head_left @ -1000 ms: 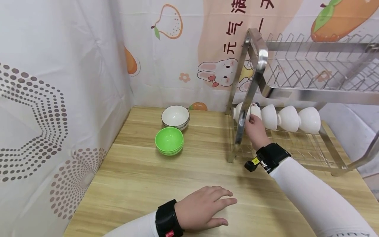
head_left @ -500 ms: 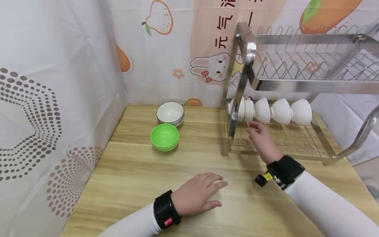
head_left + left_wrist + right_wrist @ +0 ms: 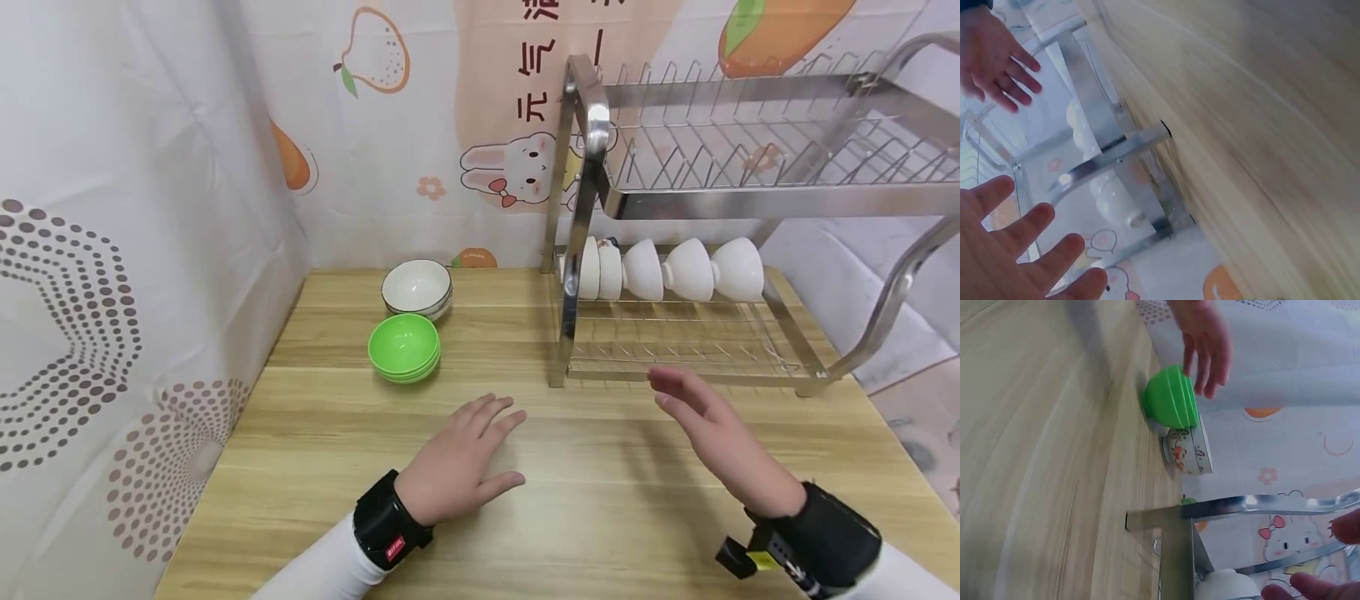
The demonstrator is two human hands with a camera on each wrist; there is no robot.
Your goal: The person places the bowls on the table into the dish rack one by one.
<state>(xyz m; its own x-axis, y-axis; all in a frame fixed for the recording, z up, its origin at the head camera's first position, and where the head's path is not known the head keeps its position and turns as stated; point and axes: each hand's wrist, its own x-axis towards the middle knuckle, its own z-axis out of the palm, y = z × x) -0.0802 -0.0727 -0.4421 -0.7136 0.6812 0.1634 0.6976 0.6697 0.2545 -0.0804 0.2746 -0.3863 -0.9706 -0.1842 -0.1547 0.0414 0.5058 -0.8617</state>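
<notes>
Head view: the left hand (image 3: pixel 459 467) is released, fingers spread above the desk (image 3: pixel 585 500), and holds nothing; the right hand (image 3: pixel 723 446) is likewise released, fingers slightly bent, with no object in it. The green bowls (image 3: pixel 403 346) stand nested and upright beyond the left hand's fingertips and to their left, apart from them. Directly behind that stack, farther from the left hand, stand the nested white bowls (image 3: pixel 417 286) with dark rims. Beyond the right hand, apart from its fingertips, the rack (image 3: pixel 750 205) carries on its lower level a row of rack bowls (image 3: pixel 688 269) tipped on their sides. Left wrist view: the left hand's fingers are extended and ungripped; the row in the rack lies beyond them, blurred. Right wrist view: the thumb and fingertips at the edge enclose nothing visible; the green bowls show smooth, thin walls, and the white bowls behind them carry a printed pattern. Handling, by judgement: the green bowls are probably plastic, light, slightly flexible and smooth; grip at the rim, thumb inside, fingers outside. The white bowls and rack bowls are probably ceramic: heavier, rigid, slippery and breakable; support the wall near the foot while pinching the rim.
</notes>
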